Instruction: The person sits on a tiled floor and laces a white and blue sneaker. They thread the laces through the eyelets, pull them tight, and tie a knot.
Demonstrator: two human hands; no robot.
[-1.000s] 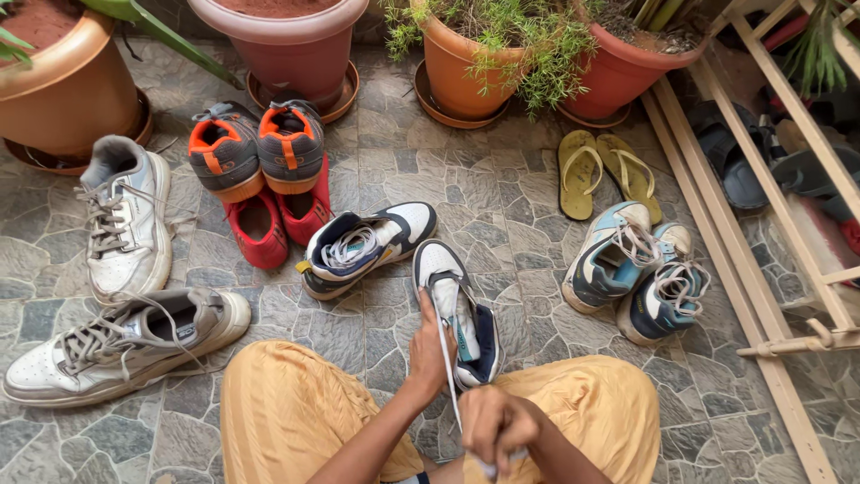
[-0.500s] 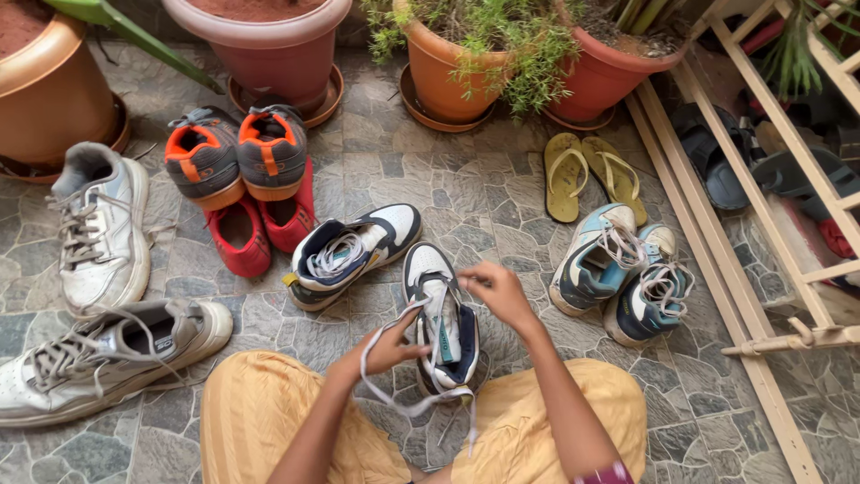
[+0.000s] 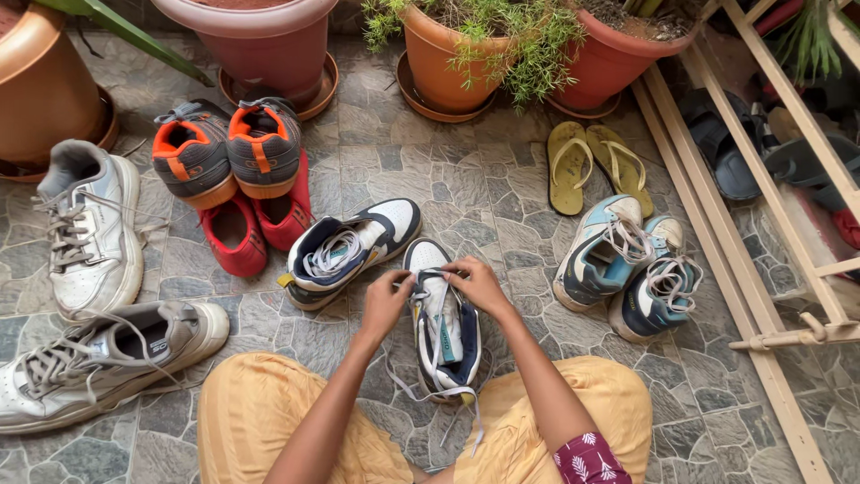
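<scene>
A: Sneaker [image 3: 445, 324], one, navy and white, low centre of the frame, upright on the stone floor [image 3: 502, 206] between the person's knees, toe pointing up-frame.

B: Hands?

A: Left hand [image 3: 387, 305] at the shoe's left edge near the toe, fingertips pressed together on the white lace [image 3: 428, 345]. Right hand [image 3: 477, 283] on the right edge, grip likewise pinching the lace across the front eyelets. Loose lace ends trail down past the heel.

B: Handling?

A: Judged light, with a soft, padded upper and a stiffer sole. The lace is limp, thin and likely to slip from the fingers if held slackly. Best hold for the shoe: the sole's sides or the heel collar. For the lace: close to the eyelet, by its tipped end.

B: Adjacent items?

A: Matching sneaker [image 3: 349, 251] lying on its side, just left and up. Blue pair [image 3: 627, 269], centre right. Yellow flip-flops [image 3: 596, 166], upper right. Grey-and-orange pair [image 3: 228, 148] resting over a red pair [image 3: 260, 229], upper left. Two white sneakers [image 3: 90, 296], far left. Potted plants [image 3: 475, 45] along the top edge; wooden rack [image 3: 770, 179], right edge.
</scene>
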